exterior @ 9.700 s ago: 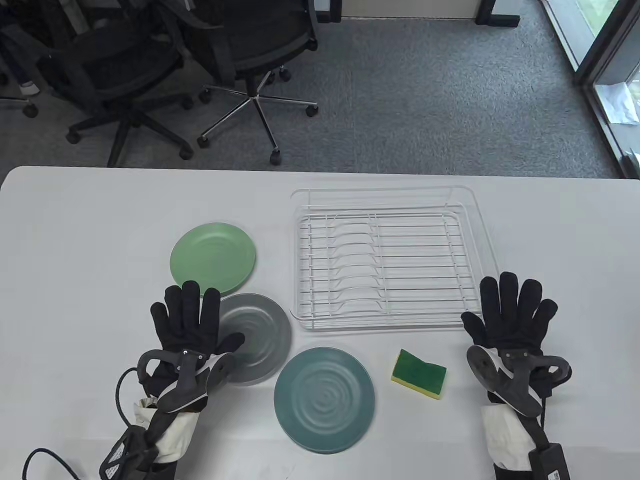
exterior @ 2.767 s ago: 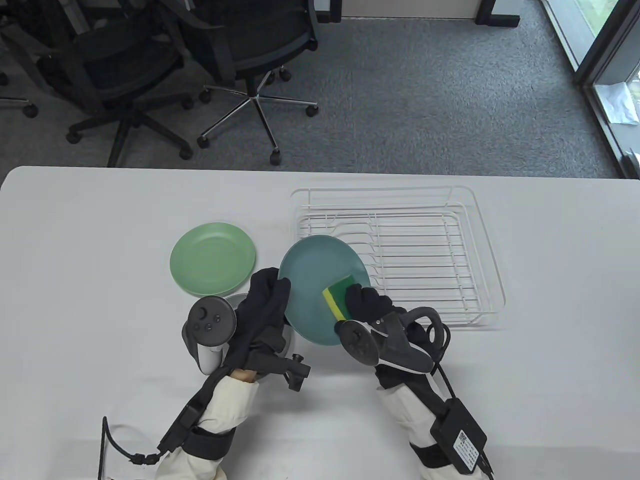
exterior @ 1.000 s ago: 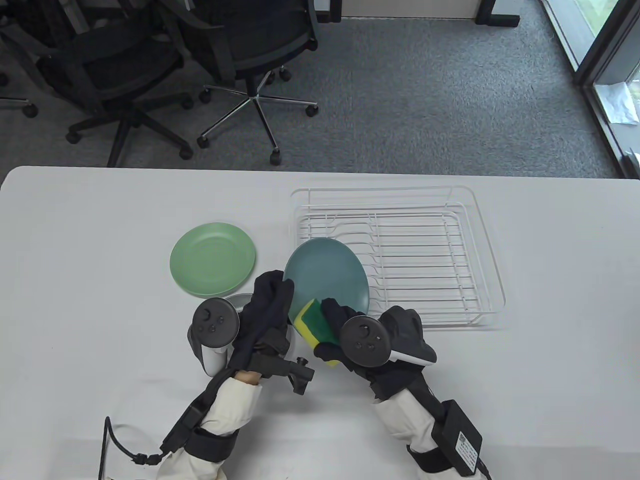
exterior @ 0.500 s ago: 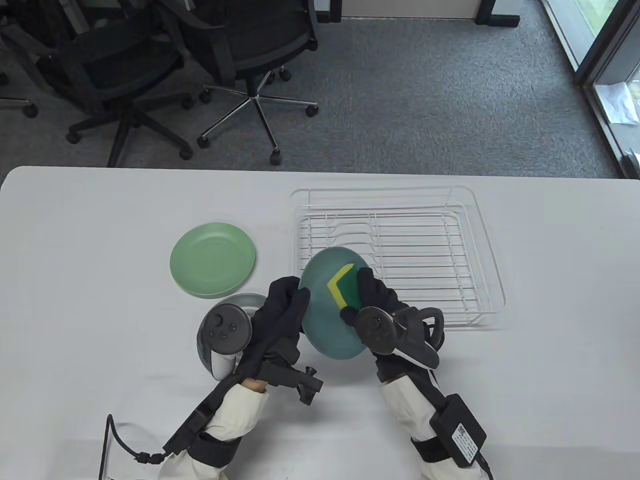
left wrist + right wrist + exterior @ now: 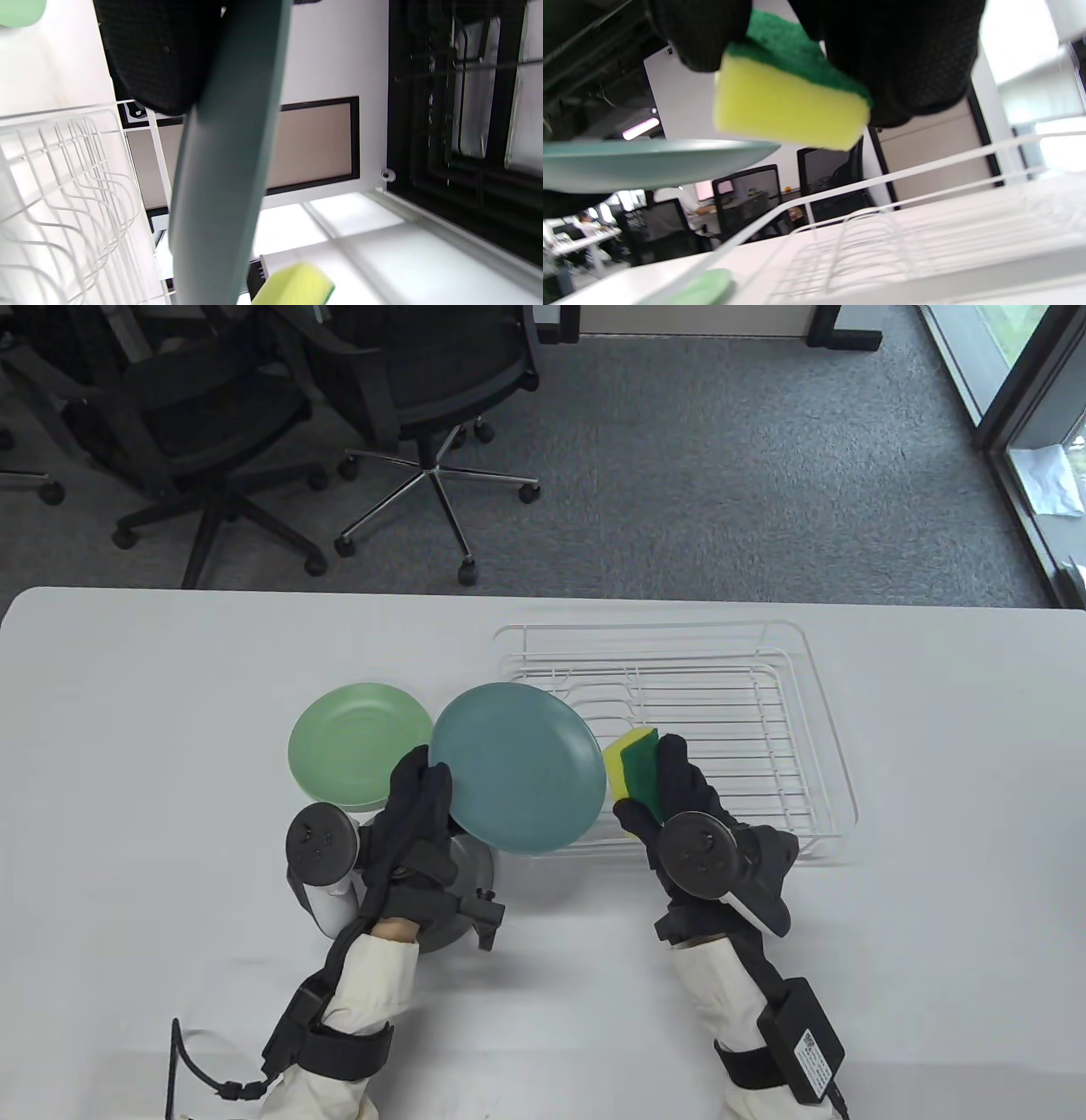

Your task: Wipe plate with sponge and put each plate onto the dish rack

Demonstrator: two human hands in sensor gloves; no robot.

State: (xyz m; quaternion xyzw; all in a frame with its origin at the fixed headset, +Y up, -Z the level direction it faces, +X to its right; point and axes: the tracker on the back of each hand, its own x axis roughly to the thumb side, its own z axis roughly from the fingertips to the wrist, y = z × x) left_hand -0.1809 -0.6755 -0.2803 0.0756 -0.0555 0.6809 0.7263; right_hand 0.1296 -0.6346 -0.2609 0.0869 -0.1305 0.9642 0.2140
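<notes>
The left hand (image 5: 416, 806) holds the teal plate (image 5: 517, 768) by its edge, lifted off the table beside the dish rack (image 5: 814, 704), while the right hand (image 5: 670, 806) pinches the sponge (image 5: 635, 768) just clear of it, so wiping looks finished and racking seems next.

White table (image 5: 170, 712): three items resting on it.
Wire dish rack (image 5: 814, 704) sits right of centre; light green plate (image 5: 348, 738) lies flat left of it, apart; grey plate (image 5: 467, 874) near the front, largely hidden, apparently flat.
</notes>
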